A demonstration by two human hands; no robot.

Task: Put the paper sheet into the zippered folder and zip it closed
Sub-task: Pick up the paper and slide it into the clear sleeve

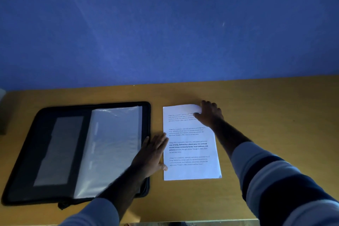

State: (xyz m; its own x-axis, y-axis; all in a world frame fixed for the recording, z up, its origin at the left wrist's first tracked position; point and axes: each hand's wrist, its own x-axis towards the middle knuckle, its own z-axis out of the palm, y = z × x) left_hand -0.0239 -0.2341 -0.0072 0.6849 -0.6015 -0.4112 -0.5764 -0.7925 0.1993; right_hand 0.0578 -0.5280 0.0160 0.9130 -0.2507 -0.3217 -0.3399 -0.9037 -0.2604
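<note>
The paper sheet [190,145] lies flat on the wooden table [266,108], just beside the open black folder [60,152] with its clear plastic sleeve [111,145]. The right hand [209,113] pinches the sheet's far right corner, which curls up a little. The left hand [154,152] is open and flat, fingers spread, resting between the folder's edge and the sheet's left edge.

The zippered folder [45,134] is black, with a clear plastic sleeve [113,143] inside. The paper sheet [190,152] is white with black print. The surface [275,106] is yellow-brown, the wall [165,24] blue, the person's sleeves [271,176] striped pale and navy.
</note>
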